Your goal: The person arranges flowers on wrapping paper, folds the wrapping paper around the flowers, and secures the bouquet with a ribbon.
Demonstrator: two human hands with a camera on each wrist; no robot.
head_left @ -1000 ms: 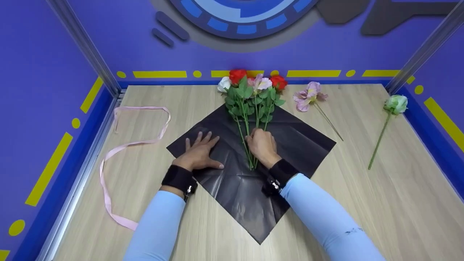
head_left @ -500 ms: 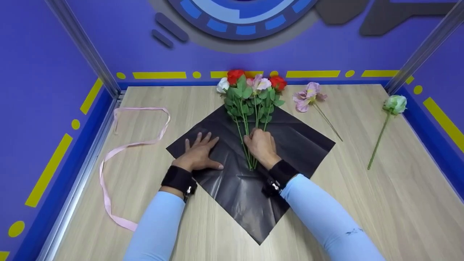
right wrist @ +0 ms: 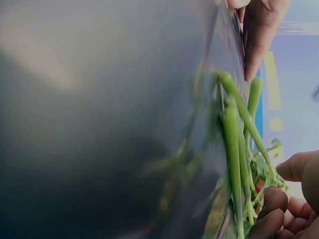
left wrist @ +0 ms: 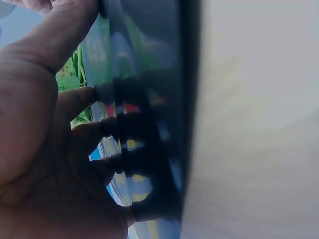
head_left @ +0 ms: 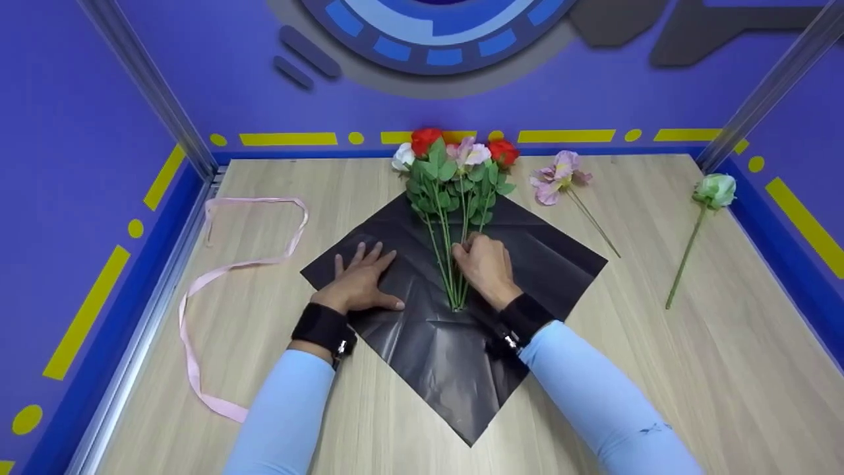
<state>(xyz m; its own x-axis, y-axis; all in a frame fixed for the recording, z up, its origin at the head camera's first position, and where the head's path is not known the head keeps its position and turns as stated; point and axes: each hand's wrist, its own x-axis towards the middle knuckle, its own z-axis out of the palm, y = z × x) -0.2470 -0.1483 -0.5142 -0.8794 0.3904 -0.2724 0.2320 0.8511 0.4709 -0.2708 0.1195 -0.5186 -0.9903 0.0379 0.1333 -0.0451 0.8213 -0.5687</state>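
Artificial flowers with red, white and pink-purple heads (head_left: 469, 153) lie fanned on a black wrapping sheet (head_left: 455, 376) set cornerwise. Their green stems (head_left: 450, 264) meet near the sheet's middle, and their ends show close up in the right wrist view. My left hand (head_left: 356, 282) rests flat on the sheet's left part, fingers spread, left of the stems. With curled fingers, my right hand (head_left: 486, 267) pinches the rightmost flower stem (right wrist: 251, 122); its fingertips are partly hidden in the head view. In the right wrist view its thumb (right wrist: 299, 167) stands close to the curled fingers.
A pink ribbon (head_left: 191, 330) winds over the table's left side. A loose pink-purple flower (head_left: 559, 175) lies right of the sheet, and a pale green flower (head_left: 714, 191) lies farther right. Blue-purple walls (head_left: 461, 105) enclose the wooden table (head_left: 659, 396) at the back and sides.
My right hand has shifted slightly right, uncovering more of the stems at its left. My left hand stays flat on the sheet. The whole head view has drifted a little.
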